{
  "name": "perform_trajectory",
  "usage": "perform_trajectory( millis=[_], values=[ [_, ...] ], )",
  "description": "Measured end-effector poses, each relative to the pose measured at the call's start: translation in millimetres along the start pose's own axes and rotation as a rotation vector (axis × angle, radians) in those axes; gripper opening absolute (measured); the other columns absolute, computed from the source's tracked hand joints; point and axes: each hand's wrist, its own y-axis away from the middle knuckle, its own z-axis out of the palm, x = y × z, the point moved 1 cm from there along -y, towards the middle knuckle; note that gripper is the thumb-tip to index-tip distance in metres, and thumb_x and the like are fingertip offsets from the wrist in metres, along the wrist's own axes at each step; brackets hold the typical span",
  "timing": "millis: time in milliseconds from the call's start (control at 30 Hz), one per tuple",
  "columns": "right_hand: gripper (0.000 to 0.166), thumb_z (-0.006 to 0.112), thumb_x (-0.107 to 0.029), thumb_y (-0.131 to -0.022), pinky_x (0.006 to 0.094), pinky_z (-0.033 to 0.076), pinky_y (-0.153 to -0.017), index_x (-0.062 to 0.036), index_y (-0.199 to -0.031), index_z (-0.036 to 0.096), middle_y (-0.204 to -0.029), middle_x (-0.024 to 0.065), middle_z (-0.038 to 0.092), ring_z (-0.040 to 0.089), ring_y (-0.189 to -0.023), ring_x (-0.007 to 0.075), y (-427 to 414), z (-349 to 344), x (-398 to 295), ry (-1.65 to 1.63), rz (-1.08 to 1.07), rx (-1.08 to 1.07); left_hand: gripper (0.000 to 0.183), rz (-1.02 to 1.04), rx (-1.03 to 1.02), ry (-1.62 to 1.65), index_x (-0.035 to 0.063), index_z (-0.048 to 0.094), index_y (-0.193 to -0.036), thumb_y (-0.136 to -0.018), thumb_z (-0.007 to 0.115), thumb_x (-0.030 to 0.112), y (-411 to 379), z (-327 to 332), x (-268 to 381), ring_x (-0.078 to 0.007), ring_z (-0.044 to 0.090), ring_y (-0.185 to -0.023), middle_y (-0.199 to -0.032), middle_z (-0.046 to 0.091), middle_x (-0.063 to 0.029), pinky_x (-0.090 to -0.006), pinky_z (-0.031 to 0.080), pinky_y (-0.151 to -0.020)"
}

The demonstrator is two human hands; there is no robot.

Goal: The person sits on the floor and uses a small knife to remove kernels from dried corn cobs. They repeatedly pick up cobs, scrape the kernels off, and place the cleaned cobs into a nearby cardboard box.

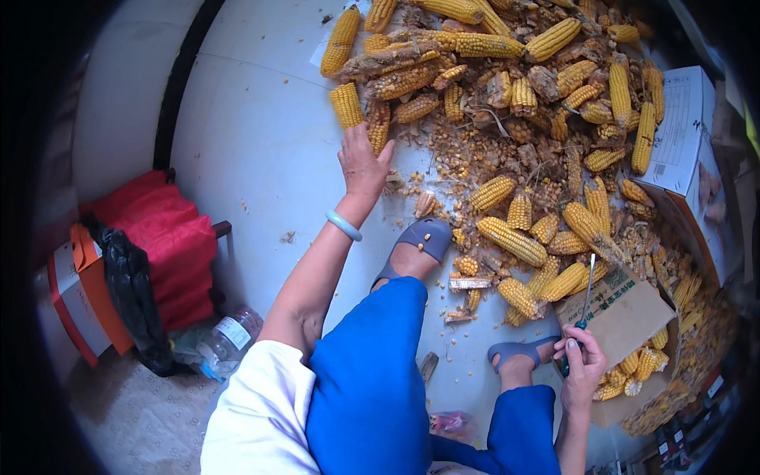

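My left hand (pixel 363 163), with a pale bangle (pixel 343 225) on its wrist, reaches to the near edge of a heap of dried corn ears. Its fingers cover the lower end of one yellow ear (pixel 346 104). A second ear (pixel 379 122) lies between fingers and thumb; whether either is gripped is not clear. In my right hand (pixel 583 365) is a screwdriver (pixel 589 291) with a dark green handle, its shaft pointing away from me. Below it stands an open cardboard box (pixel 617 306) with corn ears (pixel 644 365) inside.
Loose kernels and husk scraps (pixel 469 154) litter the pale floor (pixel 255 119) around my clogs (pixel 424 240). A white carton (pixel 683 124) stands right of the heap. At left are a red cloth (pixel 172 237), a black plastic bag (pixel 127 285), an orange-white box (pixel 89 297) and a plastic bottle (pixel 234 335).
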Motion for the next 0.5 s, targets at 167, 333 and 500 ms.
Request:
perform_trajectory(
  millis=[167,333,500],
  values=[
    [0.019,0.052,0.003,-0.091,0.0232,0.048,-0.066,0.0068,-0.106,0.062,-0.101,0.0114,0.059,0.058,-0.077,0.0123,-2,4,-1,-0.002,-0.018,-0.018,0.05,-0.093,-0.118,0.129,-0.0008,0.051,-0.115,-0.078,0.074,0.022,-7,13,-38,-0.0302,0.057,-0.098,-0.108,0.055,-0.0136,-0.0412,0.047,-0.081],
    [0.018,0.054,-0.003,-0.092,0.023,0.049,-0.065,0.0049,-0.106,0.062,-0.101,0.0098,0.061,0.059,-0.078,0.0121,-3,1,1,0.034,-0.013,-0.005,0.043,-0.708,-0.548,1.249,-0.0018,0.051,-0.123,-0.089,0.066,0.019,-3,-6,-33,-0.0162,0.061,-0.094,-0.109,0.062,-0.0086,-0.0306,0.052,-0.082],
    [0.018,0.054,-0.003,-0.092,0.023,0.049,-0.065,0.005,-0.106,0.062,-0.1,0.0096,0.061,0.059,-0.078,0.0121,-6,3,0,0.038,0.002,-0.002,0.042,-0.767,-0.713,1.831,-0.003,0.048,-0.129,-0.094,0.059,0.018,11,-28,-18,-0.0127,0.063,-0.097,-0.114,0.062,-0.007,-0.0242,0.053,-0.084]
  ],
)
